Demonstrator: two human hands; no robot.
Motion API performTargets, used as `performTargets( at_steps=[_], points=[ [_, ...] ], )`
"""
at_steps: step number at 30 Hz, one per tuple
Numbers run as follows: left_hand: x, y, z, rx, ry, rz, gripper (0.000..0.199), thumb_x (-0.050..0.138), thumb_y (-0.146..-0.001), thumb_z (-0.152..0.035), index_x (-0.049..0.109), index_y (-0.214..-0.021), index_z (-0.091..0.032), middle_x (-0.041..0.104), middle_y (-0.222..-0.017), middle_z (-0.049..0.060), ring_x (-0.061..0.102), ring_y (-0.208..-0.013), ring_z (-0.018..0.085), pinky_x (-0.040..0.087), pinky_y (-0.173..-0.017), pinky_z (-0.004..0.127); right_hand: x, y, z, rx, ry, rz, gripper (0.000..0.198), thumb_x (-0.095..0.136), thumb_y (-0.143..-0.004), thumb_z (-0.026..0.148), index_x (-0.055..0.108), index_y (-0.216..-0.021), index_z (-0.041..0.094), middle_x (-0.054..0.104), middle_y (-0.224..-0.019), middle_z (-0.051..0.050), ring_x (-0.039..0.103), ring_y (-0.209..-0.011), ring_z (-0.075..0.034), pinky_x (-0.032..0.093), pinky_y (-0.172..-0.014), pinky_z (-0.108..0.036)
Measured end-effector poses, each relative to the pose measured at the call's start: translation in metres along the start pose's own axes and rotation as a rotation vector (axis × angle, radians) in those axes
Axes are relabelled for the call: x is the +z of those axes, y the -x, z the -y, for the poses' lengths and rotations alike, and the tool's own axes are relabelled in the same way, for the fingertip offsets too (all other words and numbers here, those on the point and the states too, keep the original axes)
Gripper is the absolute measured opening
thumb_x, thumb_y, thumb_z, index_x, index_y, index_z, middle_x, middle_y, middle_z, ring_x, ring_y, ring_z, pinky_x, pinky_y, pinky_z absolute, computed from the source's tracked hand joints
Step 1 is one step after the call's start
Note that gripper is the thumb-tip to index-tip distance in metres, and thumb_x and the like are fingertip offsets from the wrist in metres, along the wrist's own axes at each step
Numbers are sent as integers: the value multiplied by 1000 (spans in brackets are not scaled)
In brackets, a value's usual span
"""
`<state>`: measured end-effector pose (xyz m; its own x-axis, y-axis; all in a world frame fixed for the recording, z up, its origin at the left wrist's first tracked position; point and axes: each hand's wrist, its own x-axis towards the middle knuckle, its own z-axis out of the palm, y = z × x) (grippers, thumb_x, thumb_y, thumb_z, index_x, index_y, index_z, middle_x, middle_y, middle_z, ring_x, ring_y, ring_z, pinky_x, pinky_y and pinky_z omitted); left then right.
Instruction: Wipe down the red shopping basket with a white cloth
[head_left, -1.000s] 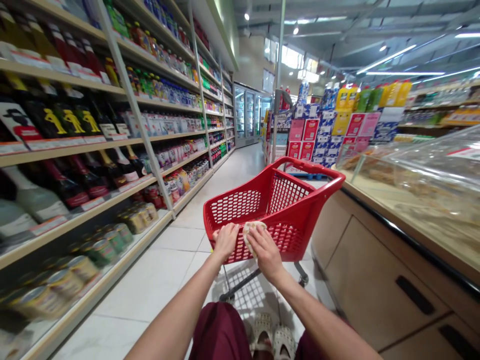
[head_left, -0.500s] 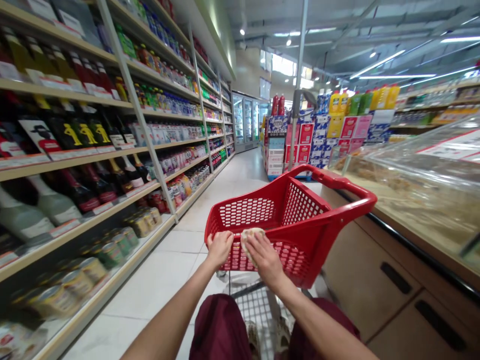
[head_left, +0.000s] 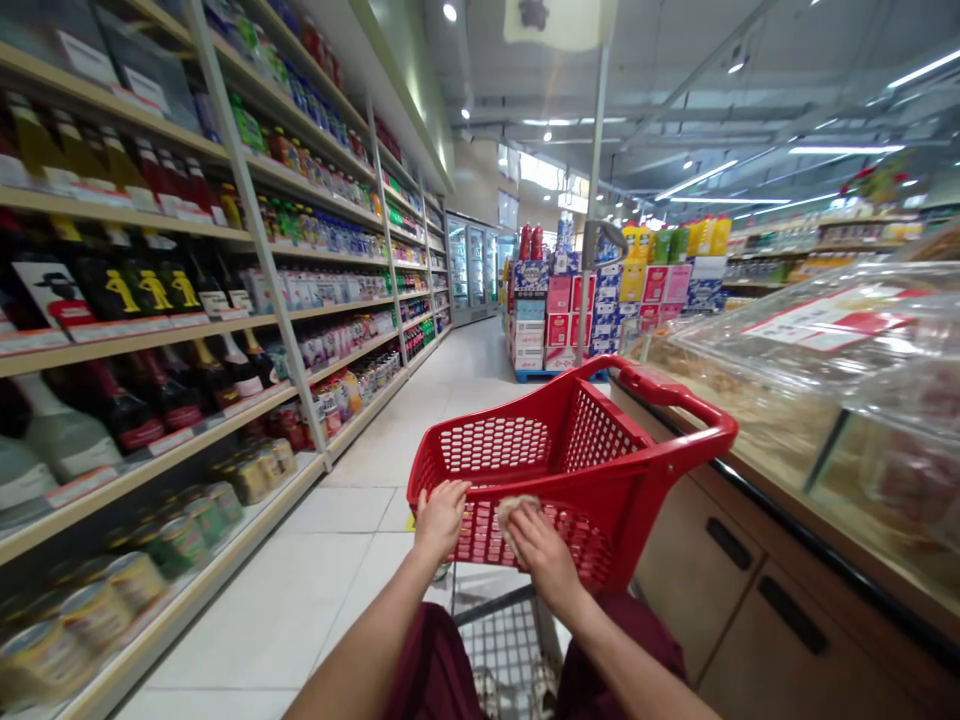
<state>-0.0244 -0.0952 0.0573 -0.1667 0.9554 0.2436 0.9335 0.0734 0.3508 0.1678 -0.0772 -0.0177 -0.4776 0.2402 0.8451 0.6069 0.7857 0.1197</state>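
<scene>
A red plastic shopping cart (head_left: 630, 475) stands in front of me, side-on, its handle to the right. My left hand (head_left: 441, 518) is closed over the top rim near the cart's left end. My right hand (head_left: 541, 545) presses a pale cloth (head_left: 517, 512) against the outside of the perforated side wall, just below the rim. Part of the cloth is hidden under the fingers. Through the holes the basket's inside shows only in part. Below the basket is a metal lower rack (head_left: 502, 640), between my knees.
Shelves of bottles and cans (head_left: 285, 290) line the left side. A counter (head_left: 720, 540) with clear-covered goods (head_left: 750, 350) runs close along the right. Stacked drink boxes (head_left: 555, 320) stand ahead behind a metal pole (head_left: 596, 170). Tiled floor (head_left: 352, 510) stretches between shelves and cart.
My right hand and the cloth have slid slightly right and down along the cart's side. My left hand stays on the rim. The view has shifted a little to the right and up.
</scene>
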Motion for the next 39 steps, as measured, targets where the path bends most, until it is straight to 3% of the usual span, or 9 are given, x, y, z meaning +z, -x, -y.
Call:
performTargets(
  at_steps=[4,8,14,20,27,32,37,39],
  points=[
    [-1,-2,-7,-4,-8,-6,34,31,-85,-24,53,-111,-27,53,-122,0,41,-117,16,19,-103,47,-5,20,-3,11,-31,51,31,35,-89,21,53,-115,20,61,-110,-6,46,-114,-18,46,-89,-38],
    [-1,-7,-11,-4,-18,3,34,31,-85,-23,53,-111,-28,53,-122,0,42,-116,15,19,-103,46,-11,5,-18,65,-4,1,35,38,-87,16,48,-120,18,51,-122,-8,34,-123,-21,37,-97,-44],
    [0,-13,-14,6,-28,18,34,30,-86,-26,54,-109,-29,57,-117,-1,47,-110,14,24,-101,42,-5,27,-22,-12,9,41,29,38,-88,18,56,-111,21,63,-107,-4,45,-115,-15,39,-97,-34],
    [4,-17,-13,-3,-43,18,34,31,-86,-26,53,-111,-29,57,-117,0,46,-111,15,22,-101,42,-18,9,-37,116,45,6,34,34,-89,16,49,-119,19,50,-124,-7,30,-125,-20,34,-99,-44],
    [5,-15,-14,-13,-48,0,33,32,-85,-27,53,-110,-31,58,-115,0,48,-108,15,23,-101,41,-11,58,-45,-14,84,128,31,37,-88,17,53,-114,21,60,-112,-4,41,-118,-14,33,-101,-34],
    [4,-14,-14,-12,-50,-17,35,30,-86,-26,53,-110,-29,57,-117,1,46,-110,16,23,-101,43,-27,49,-61,117,116,83,34,37,-87,16,49,-119,19,50,-124,-7,34,-123,-19,35,-99,-41],
    [5,-11,-14,-14,-55,-32,35,29,-85,-25,53,-110,-30,58,-116,1,47,-110,16,23,-100,45,-36,65,-63,38,85,78,34,32,-90,18,51,-117,24,61,-111,-3,43,-117,-14,42,-94,-33],
    [6,-11,-14,-16,-57,-38,36,28,-86,-24,53,-111,-30,56,-118,2,45,-113,16,21,-101,46,-40,62,-64,87,93,81,35,33,-89,17,48,-120,23,57,-116,-4,41,-118,-15,42,-95,-35]
  ],
)
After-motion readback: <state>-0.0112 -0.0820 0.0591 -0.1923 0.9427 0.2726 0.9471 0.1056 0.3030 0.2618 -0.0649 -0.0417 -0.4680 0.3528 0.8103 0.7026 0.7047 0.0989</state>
